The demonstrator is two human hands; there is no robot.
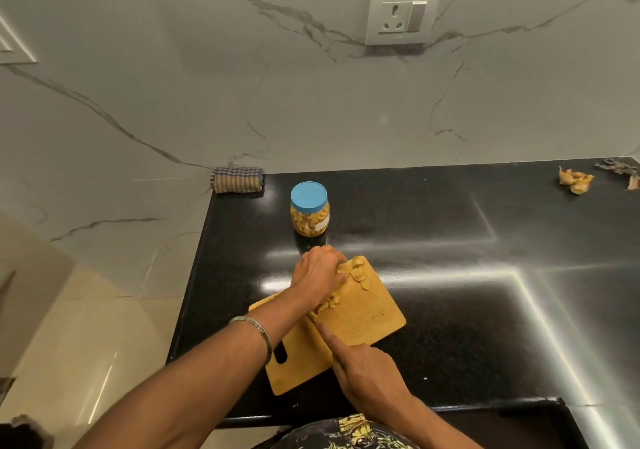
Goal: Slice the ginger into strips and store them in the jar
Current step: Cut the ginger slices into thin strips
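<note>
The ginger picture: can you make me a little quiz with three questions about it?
1. True or false: the jar has its blue lid on.
2. Which hand holds down the ginger on the cutting board? A) left hand B) right hand
3. What lies folded at the counter's back left corner?

Key
1. True
2. A
3. A striped cloth

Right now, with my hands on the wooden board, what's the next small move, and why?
Probably make another cut. The left hand holds ginger pieces on the wooden cutting board, the right hand points its forefinger along what seems a knife, and the blue-lidded plastic jar stays closed.
</note>
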